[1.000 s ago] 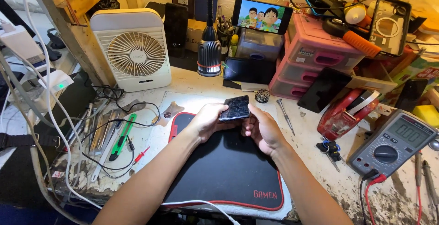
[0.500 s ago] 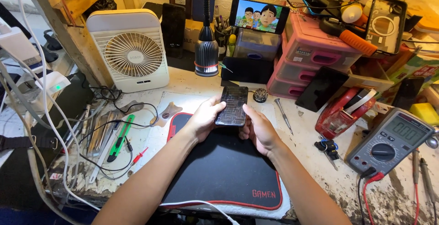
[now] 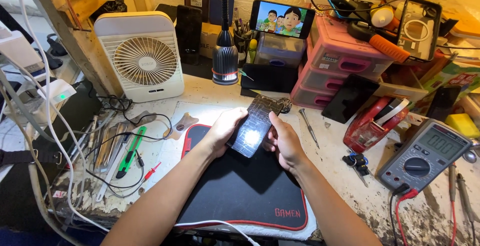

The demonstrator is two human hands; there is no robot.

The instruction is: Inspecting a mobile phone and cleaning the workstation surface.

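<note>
- Over at the left edge of the bench, a white desk fan [image 3: 141, 56] is standing upright, and a green-handled tool [image 3: 131, 151] is lying among cables and metal tools just in front of it.
- Moving in, the left hand [image 3: 223, 131] is cupping the left side of a dark phone [image 3: 256, 124], fingers curled under it and thumb lying along its edge.
- That phone is being held above the far end of the black mat with the red border [image 3: 240, 191], tilted, its top end pointing away toward the lamp [image 3: 225, 58].
- Its upper face is looking glossy and black, with a bright round glare spot near the middle and faint grid-like lines showing toward the top end.
- On the other side, the right hand [image 3: 283, 143] is gripping the phone's right edge, thumb pressing on the rim, fingers wrapped beneath.
- Further right, a screwdriver [image 3: 308, 127] is lying on the bench, then a red tape dispenser [image 3: 376, 122], then a grey multimeter [image 3: 425, 153] with red leads.
</note>
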